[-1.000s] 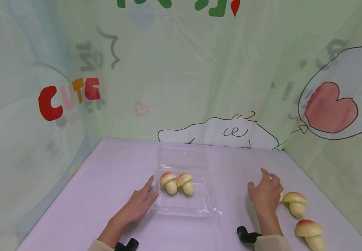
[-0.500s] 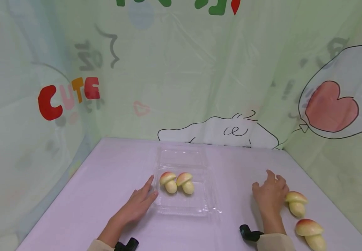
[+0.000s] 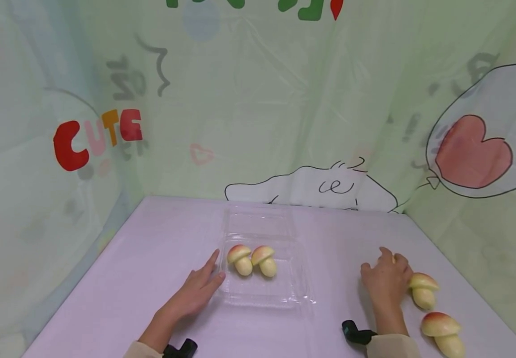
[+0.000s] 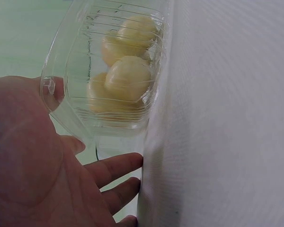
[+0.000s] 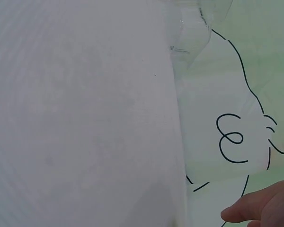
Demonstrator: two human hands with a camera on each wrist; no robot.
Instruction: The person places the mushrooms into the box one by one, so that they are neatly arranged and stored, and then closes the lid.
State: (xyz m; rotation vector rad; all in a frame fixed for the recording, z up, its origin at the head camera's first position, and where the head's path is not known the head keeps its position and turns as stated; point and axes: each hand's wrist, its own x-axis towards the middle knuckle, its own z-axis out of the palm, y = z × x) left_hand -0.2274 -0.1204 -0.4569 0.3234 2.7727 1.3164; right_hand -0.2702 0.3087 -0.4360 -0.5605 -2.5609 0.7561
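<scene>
My left hand [image 3: 197, 291] rests with extended fingers at the left edge of a clear plastic clamshell box [image 3: 284, 286]. In the left wrist view its thumb and fingers lie along the wall of the box [image 4: 80, 111]. Two yellow toy mushrooms [image 3: 241, 260] with reddish caps lie side by side inside. On the right, my right hand [image 3: 385, 281] bends its fingers over another toy mushroom [image 3: 393, 259], mostly hidden behind them; I cannot tell whether it is gripped. In the right wrist view only a thumb [image 5: 255, 208] and a bit of finger show.
Two more toy mushrooms lie right of my right hand, one close beside it [image 3: 423, 291] and one nearer the front [image 3: 443, 333]. The box's lid [image 3: 259, 223] lies open toward the back. A printed curtain [image 3: 258, 99] encloses the pale table [image 3: 181, 223].
My right hand has shifted slightly right over the mushroom, then lowered its fingertips a little; a sliver of yellow now shows between them. My left hand and the box stay put.
</scene>
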